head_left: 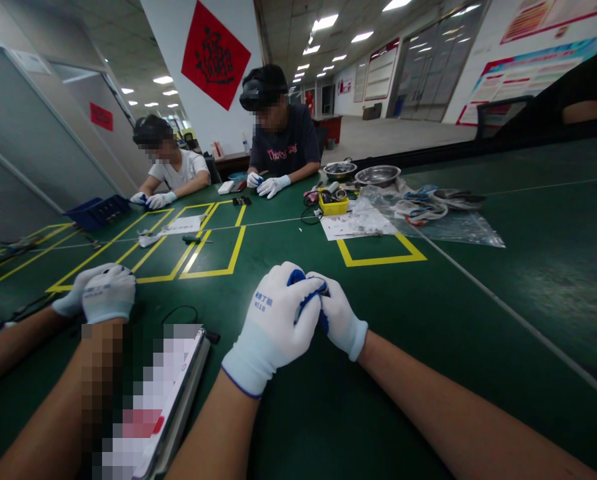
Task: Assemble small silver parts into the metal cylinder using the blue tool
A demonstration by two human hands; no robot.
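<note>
My left hand [278,320] and my right hand [341,317], both in white knit gloves with blue palms, meet above the green table in the middle of the head view. The fingers of each are curled and pressed together. Between the fingertips a bit of something small and dark [323,290] shows, mostly covered by the gloves, so its kind cannot be told. To the left of my left forearm lies a tablet-like device [178,400], its screen pixelated.
A co-worker's gloved hands [109,293] are close on my left. Two more people sit across the table [428,320]. Farther off are a yellow bin [334,207], metal bowls [377,175], a plastic bag [458,227], white paper [348,228], a green screwdriver [192,239] and a blue basket [98,212].
</note>
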